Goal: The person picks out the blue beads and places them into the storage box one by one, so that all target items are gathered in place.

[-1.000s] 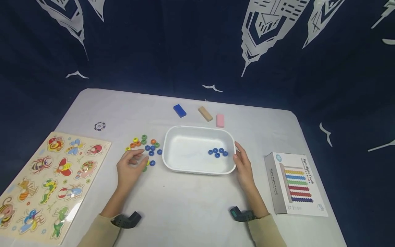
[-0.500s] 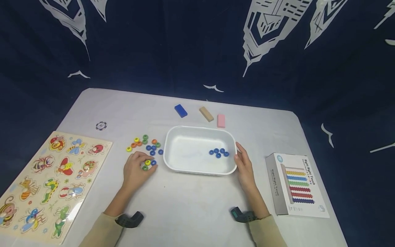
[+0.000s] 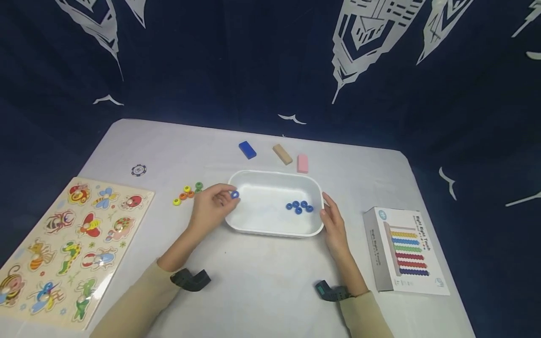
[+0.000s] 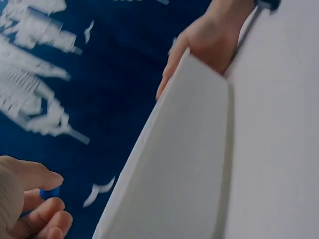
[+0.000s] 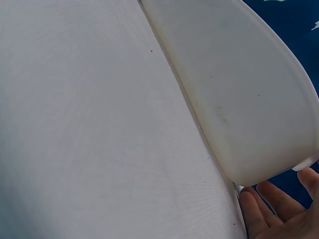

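Note:
My left hand [image 3: 213,206] pinches a blue bead [image 3: 235,194] between thumb and forefinger, over the left end of the white tray [image 3: 270,233]. The same bead [image 4: 49,193] shows between the fingertips in the left wrist view, above the rim. Several blue beads [image 3: 298,211] lie together in the tray's right part. My right hand [image 3: 336,230] rests against the tray's right end, its fingers relaxed along the outer wall; the right wrist view shows its fingertips [image 5: 271,199] at that end. Yellow, orange and green beads [image 3: 187,189] lie left of the tray, others hidden behind my left hand.
Blue [image 3: 247,149], tan [image 3: 282,154] and pink blocks [image 3: 302,163] lie behind the tray. An insect puzzle board [image 3: 72,253] is at the left, with a poker chip [image 3: 138,170] beyond it. A boxed abacus toy [image 3: 405,251] stands at the right.
My left hand reached down to the near beads, took up a blue bead and carried it up and right over the tray's left end. The right hand has stayed at the tray.

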### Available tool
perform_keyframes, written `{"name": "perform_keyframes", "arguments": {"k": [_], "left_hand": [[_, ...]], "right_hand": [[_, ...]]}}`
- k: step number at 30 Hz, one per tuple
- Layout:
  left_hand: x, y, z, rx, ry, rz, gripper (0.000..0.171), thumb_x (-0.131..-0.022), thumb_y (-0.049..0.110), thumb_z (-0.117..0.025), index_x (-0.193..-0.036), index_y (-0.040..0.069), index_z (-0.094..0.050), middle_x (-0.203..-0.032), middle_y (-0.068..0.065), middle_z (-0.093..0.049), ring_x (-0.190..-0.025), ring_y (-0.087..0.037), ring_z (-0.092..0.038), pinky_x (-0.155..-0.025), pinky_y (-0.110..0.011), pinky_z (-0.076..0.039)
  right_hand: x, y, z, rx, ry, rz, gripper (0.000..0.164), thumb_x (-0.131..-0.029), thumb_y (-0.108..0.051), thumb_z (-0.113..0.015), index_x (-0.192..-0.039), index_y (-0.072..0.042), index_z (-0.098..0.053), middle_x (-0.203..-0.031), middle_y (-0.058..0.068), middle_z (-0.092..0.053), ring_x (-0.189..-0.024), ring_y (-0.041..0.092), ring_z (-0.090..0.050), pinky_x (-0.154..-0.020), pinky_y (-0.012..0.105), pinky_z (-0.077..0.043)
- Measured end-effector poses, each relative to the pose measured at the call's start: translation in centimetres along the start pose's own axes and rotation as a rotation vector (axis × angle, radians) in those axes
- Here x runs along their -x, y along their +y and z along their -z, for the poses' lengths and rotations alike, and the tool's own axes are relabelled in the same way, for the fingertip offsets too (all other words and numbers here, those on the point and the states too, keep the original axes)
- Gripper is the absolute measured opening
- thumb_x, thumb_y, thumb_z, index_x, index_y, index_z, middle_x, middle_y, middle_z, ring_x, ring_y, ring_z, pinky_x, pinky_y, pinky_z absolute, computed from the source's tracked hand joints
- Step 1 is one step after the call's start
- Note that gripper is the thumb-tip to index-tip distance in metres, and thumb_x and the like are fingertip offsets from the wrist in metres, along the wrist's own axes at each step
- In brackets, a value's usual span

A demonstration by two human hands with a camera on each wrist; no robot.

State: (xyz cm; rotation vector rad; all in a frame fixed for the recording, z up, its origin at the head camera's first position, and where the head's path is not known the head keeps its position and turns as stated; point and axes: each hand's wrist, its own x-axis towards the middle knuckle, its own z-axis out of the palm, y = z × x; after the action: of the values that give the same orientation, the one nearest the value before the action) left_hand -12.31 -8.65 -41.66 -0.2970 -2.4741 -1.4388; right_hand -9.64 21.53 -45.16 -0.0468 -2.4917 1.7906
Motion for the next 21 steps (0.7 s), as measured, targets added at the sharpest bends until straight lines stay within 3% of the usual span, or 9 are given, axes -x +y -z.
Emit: {"name": "perform_keyframes", "arguments": {"k": [5,12,17,21], "left_hand": [[-3.0,2.0,-4.6,-0.028,-0.221,0.047,0.020,-0.071,0.018,-0.072,-0.090,0.014,-0.066,-0.063,0.005,-0.059,-0.059,-0.008,-0.054,-0.055,-0.022,-0.045],[-5.5,1.2,-10.2,-0.146,-0.391,0.079,0.023,-0.070,0.023,-0.072,-0.092,0.018,-0.068,-0.063,0.008,-0.058,-0.056,-0.006,-0.052,-0.051,-0.020,-0.040],[-6.3,0.3,-12.4,-0.214,-0.454,0.103,0.022,-0.071,0.022,-0.071,-0.093,0.017,-0.068,-0.066,0.005,-0.059,-0.058,-0.007,-0.052,-0.051,-0.019,-0.040],[-6.4,0.2,-12.8,-0.197,-0.529,0.138,0.026,-0.074,0.022,-0.068,-0.098,0.016,-0.066,-0.073,0.004,-0.061,-0.064,-0.009,-0.054,-0.057,-0.021,-0.042]], "right_hand": [[-0.2,0.6,-0.1,-0.018,-0.004,0.006,0.045,-0.094,-0.022,-0.038,-0.138,-0.025,-0.029,-0.136,0.009,-0.041,-0.124,0.026,-0.040,-0.100,0.041,-0.033],[-0.1,0.5,-0.2,-0.004,-0.010,0.005,0.046,-0.094,-0.023,-0.038,-0.138,-0.022,-0.028,-0.135,0.009,-0.042,-0.124,0.026,-0.040,-0.100,0.040,-0.034],[-0.5,1.9,-0.1,-0.001,0.002,0.003,0.045,-0.093,-0.025,-0.038,-0.138,-0.028,-0.028,-0.135,0.008,-0.043,-0.123,0.027,-0.041,-0.098,0.043,-0.035],[-0.9,3.0,0.0,0.002,0.009,0.004,0.044,-0.093,-0.026,-0.039,-0.135,-0.035,-0.029,-0.134,0.001,-0.044,-0.123,0.023,-0.042,-0.098,0.042,-0.035]]}}
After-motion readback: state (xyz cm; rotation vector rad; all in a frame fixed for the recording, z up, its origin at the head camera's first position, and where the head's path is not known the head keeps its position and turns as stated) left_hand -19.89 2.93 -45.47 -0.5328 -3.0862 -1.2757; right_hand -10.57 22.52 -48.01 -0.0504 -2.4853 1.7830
